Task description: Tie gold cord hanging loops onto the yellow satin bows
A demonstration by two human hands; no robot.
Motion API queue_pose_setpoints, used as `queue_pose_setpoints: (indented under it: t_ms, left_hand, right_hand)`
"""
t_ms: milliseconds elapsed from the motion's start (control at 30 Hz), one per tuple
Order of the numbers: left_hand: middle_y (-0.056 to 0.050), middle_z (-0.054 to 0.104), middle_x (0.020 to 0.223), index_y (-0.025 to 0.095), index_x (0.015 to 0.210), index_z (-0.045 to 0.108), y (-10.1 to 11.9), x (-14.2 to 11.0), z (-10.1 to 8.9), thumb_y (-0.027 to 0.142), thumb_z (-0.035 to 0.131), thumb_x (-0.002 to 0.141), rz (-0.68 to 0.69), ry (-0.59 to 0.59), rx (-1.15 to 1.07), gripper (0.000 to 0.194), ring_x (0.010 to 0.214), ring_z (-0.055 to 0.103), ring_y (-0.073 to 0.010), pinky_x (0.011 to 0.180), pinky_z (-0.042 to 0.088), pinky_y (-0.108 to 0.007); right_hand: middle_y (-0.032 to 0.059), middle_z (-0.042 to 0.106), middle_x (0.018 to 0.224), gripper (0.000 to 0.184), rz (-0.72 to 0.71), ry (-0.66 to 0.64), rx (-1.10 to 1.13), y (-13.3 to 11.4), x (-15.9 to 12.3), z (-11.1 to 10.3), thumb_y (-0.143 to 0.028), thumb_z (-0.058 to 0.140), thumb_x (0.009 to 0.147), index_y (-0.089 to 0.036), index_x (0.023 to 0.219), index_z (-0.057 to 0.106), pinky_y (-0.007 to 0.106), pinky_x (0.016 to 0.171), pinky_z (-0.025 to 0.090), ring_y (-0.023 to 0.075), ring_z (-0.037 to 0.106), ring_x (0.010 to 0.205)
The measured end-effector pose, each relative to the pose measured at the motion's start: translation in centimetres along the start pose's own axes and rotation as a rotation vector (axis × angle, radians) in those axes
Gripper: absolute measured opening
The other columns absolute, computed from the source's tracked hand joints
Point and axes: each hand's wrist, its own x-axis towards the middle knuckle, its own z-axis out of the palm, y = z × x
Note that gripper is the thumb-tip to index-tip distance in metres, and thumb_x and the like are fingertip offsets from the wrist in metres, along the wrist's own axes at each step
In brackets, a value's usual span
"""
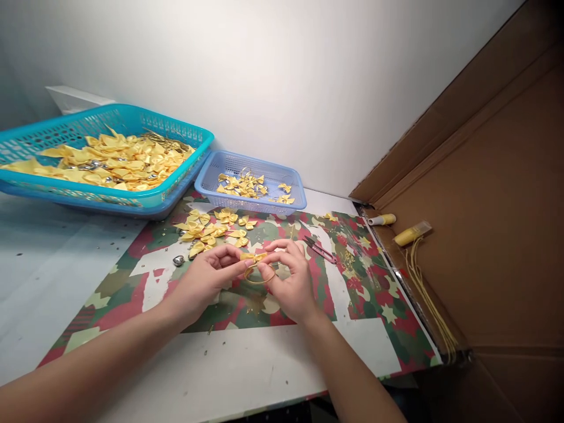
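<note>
The left hand is pinching the left side of a yellow bow between thumb and forefinger, and the right hand is closing its thumb and forefinger at the bow's right side. The bow is sitting between the two hands, above the patterned sheet; the fingertips are covering both its ends. A thin golden loop is hanging just below it, its upper part disappearing behind the right thumb, so how it is joining the bow cannot be told.

Beyond the left hand, loose bows are overlapping, the nearest partly hidden, with a silver heart lying near them. At far left, a turquoise basket full of yellow ribbon pieces is running out of view; the blue basket beneath is mostly hiding. A smaller blue basket is holding more bows. Snips are lying beyond the right hand. Further right, golden cords are trailing along the cardboard, their near ends fading into shadow.
</note>
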Motion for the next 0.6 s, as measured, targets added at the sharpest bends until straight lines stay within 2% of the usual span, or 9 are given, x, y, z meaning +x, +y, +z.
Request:
queue_pose_setpoints:
  t_ms: [67,233,367,467,600]
  left_hand:
    - [0.002,0.064,0.061,0.019,0.071,0.065,0.19,-0.11,0.09,0.044,0.086,0.061,0.016,0.008,-0.014,0.034,0.057,0.057,-0.0112,0.050,0.044,-0.019]
    - [0.002,0.065,0.060,0.020,0.071,0.071,0.79,-0.45,0.51,0.044,0.087,0.059,0.062,0.024,-0.011,0.031,0.054,0.055,-0.0103,0.046,0.042,-0.018]
    - [-0.003,0.074,0.077,0.022,0.079,0.077,0.79,-0.71,0.56,0.045,0.083,0.064,0.125,0.035,0.058,0.028,0.064,0.061,-0.0131,0.051,0.048,-0.019]
    - [-0.005,0.076,0.086,0.022,0.076,0.078,0.64,-0.87,0.51,0.044,0.081,0.068,0.214,0.053,0.129,0.024,0.072,0.064,-0.0155,0.054,0.050,-0.019]
    - [-0.004,0.076,0.076,0.022,0.078,0.079,0.59,-0.92,0.52,0.042,0.081,0.068,0.207,0.064,0.154,0.022,0.066,0.065,-0.0154,0.053,0.051,-0.020]
  right_hand:
    - [0.0073,0.068,0.099,0.011,0.032,0.017,0.045,0.15,-0.20,0.49,-0.024,0.066,0.083,-0.020,0.073,0.069,0.036,0.087,0.049,0.0215,0.062,0.100]
    - [0.0060,0.069,0.088,0.011,0.055,0.079,0.120,0.30,-0.27,0.78,-0.022,0.066,0.083,-0.020,0.073,0.069,0.034,0.082,0.054,0.0192,0.067,0.088]
    - [0.0060,0.069,0.085,0.011,0.031,0.088,0.080,0.16,-0.32,0.80,-0.020,0.066,0.083,-0.019,0.073,0.070,0.033,0.080,0.055,0.0188,0.068,0.086]
    - [0.0056,0.068,0.084,0.010,-0.017,0.099,0.041,0.11,-0.46,0.97,-0.017,0.064,0.084,-0.019,0.075,0.070,0.032,0.076,0.055,0.0180,0.067,0.084]
    - [0.0047,0.068,0.082,0.010,-0.064,0.119,0.011,0.21,-0.58,1.22,-0.016,0.064,0.083,-0.019,0.075,0.068,0.031,0.072,0.054,0.0171,0.066,0.080]
